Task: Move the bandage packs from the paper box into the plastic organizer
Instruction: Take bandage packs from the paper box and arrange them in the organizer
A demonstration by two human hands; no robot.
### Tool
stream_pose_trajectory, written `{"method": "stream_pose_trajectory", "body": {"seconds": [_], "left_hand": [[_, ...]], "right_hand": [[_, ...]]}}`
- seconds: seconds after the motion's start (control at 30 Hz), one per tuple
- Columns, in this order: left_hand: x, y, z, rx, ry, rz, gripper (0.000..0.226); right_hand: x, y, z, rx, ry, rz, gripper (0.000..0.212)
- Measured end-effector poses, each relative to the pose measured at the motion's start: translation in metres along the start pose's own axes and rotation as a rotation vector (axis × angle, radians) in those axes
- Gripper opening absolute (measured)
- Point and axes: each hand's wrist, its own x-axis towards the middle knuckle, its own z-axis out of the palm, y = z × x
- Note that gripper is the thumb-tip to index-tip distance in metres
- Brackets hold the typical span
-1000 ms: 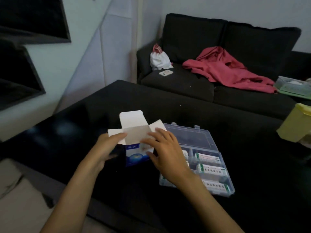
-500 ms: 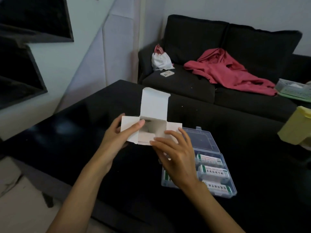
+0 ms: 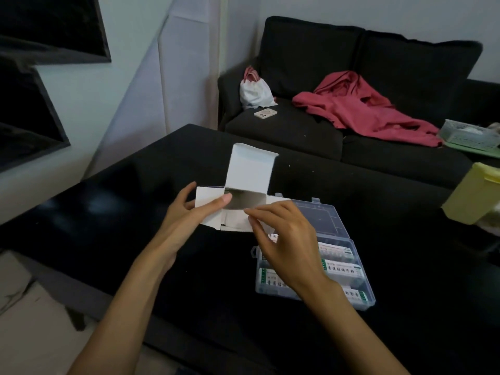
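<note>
Paper box held open above the black bench, plastic organizer at lower right of centre.

My left hand clamps the box by its left flap, thumb on top and fingers behind; the tall top flap stands upright and the opening faces me, its inside shadowed so I cannot tell its contents. My right hand has thumb and forefinger pinched together on the box's right flap edge, and it covers part of the organizer. The clear organizer lies on the bench with its lid folded back; bandage packs, white with green print, lie in its near compartments. A sofa with a red garment fills the upper right.
</note>
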Motion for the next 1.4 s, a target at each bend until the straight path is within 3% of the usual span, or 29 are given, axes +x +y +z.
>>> {"method": "stream_pose_trajectory", "body": {"seconds": [0.17, 0.3, 0.43, 0.53, 0.8, 0.93, 1.1, 1.17, 1.27, 1.33, 1.4], "left_hand": [[-0.003, 0.006, 0.005, 0.031, -0.096, 0.083, 0.112], [-0.004, 0.008, 0.014, 0.038, -0.053, 0.162, 0.104], [-0.006, 0.010, 0.017, -0.015, -0.026, 0.197, 0.097], [-0.004, 0.007, 0.018, -0.013, -0.003, 0.171, 0.089], [0.007, -0.007, 0.008, 0.048, -0.113, -0.123, 0.060], [0.017, -0.017, 0.010, 0.182, -0.109, -0.235, 0.059], [0.029, -0.028, 0.001, 0.330, 0.028, -0.318, 0.115], [0.033, -0.035, 0.000, 0.376, 0.069, -0.320, 0.126], [0.025, -0.023, 0.005, 0.408, 0.206, -0.183, 0.101], [0.023, -0.012, 0.009, 0.458, 0.461, 0.087, 0.067], [0.009, 0.006, 0.015, 0.349, 0.637, 0.372, 0.039]], "right_hand": [[0.003, 0.003, -0.004, -0.361, -0.156, -0.012, 0.019], [-0.001, 0.001, -0.002, -0.480, -0.194, 0.037, 0.029], [0.008, 0.002, -0.008, -0.355, -0.131, 0.051, 0.020], [0.008, 0.005, -0.010, -0.272, -0.130, -0.045, 0.018], [-0.002, 0.020, -0.009, -0.099, 0.007, -0.061, 0.020], [-0.004, 0.019, -0.006, 0.153, -0.052, 0.218, 0.021], [0.007, 0.015, -0.012, 0.558, -0.215, 0.634, 0.023], [0.008, 0.016, -0.015, 0.719, -0.261, 0.771, 0.019], [0.007, 0.019, -0.017, 0.824, -0.313, 0.842, 0.013], [0.007, 0.020, -0.019, 0.830, -0.315, 0.831, 0.015], [0.008, 0.023, -0.020, 0.836, -0.276, 0.789, 0.016]]}}
